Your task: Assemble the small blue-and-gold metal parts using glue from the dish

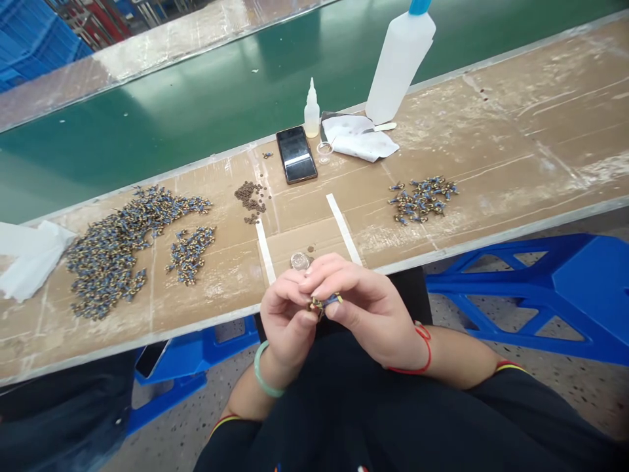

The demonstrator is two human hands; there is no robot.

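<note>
Both my hands meet in front of my body, close to the table's near edge. Between the fingertips is a small blue-and-gold metal piece with a bit of red at its left end. My right hand pinches its blue part. My left hand is closed at the red end, thumb and fingers pressed on it. Just beyond the fingers lie a small round clear dish and a single brown disc on a cardboard sheet with white tape strips.
A large pile of similar pieces and a smaller one lie left; another group is right. Brown discs, a phone, a dropper bottle, a cloth and a big white bottle stand farther back. Blue stools are below.
</note>
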